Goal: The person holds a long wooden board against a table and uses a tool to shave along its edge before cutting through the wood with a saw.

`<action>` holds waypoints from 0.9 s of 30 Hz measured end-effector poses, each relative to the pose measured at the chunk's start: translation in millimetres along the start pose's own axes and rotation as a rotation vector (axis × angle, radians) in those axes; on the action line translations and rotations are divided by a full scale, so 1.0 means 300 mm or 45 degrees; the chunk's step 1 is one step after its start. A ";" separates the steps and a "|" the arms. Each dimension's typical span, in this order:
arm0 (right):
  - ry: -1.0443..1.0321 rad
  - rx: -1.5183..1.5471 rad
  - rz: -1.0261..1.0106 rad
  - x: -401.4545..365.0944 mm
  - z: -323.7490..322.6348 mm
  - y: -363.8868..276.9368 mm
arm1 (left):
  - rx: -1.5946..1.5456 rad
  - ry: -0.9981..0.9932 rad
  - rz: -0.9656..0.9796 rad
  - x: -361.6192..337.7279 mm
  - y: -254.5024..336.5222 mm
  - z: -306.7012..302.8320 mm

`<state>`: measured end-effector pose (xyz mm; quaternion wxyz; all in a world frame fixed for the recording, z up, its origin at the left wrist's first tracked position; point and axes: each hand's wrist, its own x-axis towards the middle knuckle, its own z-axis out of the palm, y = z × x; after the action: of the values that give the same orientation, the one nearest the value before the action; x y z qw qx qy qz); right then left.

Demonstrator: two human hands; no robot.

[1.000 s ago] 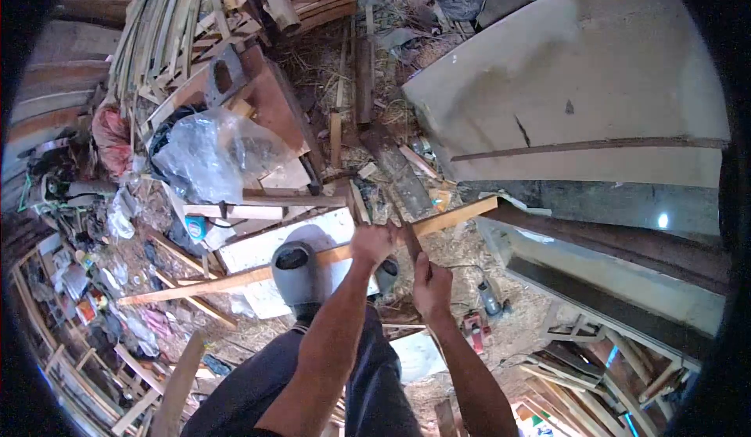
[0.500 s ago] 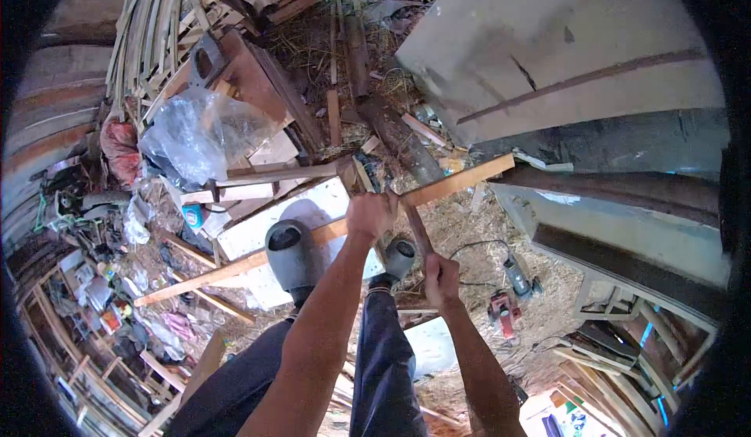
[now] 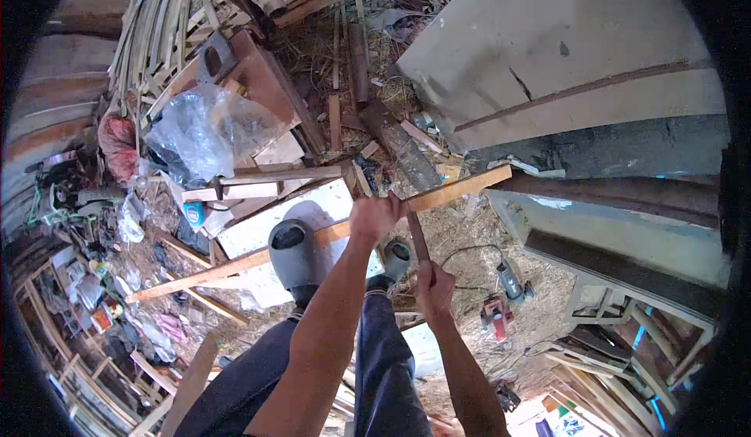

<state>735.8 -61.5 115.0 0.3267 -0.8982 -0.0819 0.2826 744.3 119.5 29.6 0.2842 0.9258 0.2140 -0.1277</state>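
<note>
A long light-brown wooden batten runs slantwise across the middle, over a white board. My left hand is closed on the batten, right of my left foot. My right hand is closed round the near end of a dark brown stick-like handle. The handle's far end meets the batten beside my left fingers; what is at that end is hard to make out. My left foot in a grey clog is at the batten, and my other clog is close below it.
A corded power tool and a red tool lie on the shavings to the right. A handsaw and clear plastic rest on stacked wood at upper left. Large pale panels lean at right.
My right hand has moved slightly toward my body and to the left with the handle, which now stands steeper. My left hand stays on the batten.
</note>
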 end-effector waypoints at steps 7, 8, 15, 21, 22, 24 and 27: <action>-0.120 0.095 -0.415 0.052 0.082 0.302 | 0.006 -0.167 -0.144 0.007 0.010 -0.026; -0.183 0.073 -0.407 0.059 0.088 0.317 | 0.011 -0.168 -0.139 0.002 0.014 -0.024; 0.026 -0.267 -0.713 0.065 0.056 0.307 | 0.123 -0.080 -0.103 0.003 -0.002 0.027; -0.246 -0.042 0.000 -0.041 -0.212 -0.118 | 0.060 -0.012 -0.192 -0.007 0.004 0.041; -0.159 -0.164 -0.147 -0.048 -0.218 -0.145 | 0.060 -0.002 -0.183 0.000 0.002 0.045; -0.094 -0.234 -0.256 -0.114 -0.284 -0.242 | 0.040 -0.078 -0.295 0.012 0.009 0.032; -0.325 0.016 0.174 -0.247 -0.441 -0.328 | 0.069 -0.030 -0.199 0.002 -0.022 0.083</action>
<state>752.6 -81.5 293.8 0.2993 -0.8564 -0.0596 0.4165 738.8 110.2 6.4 0.2505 0.9122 0.2786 -0.1662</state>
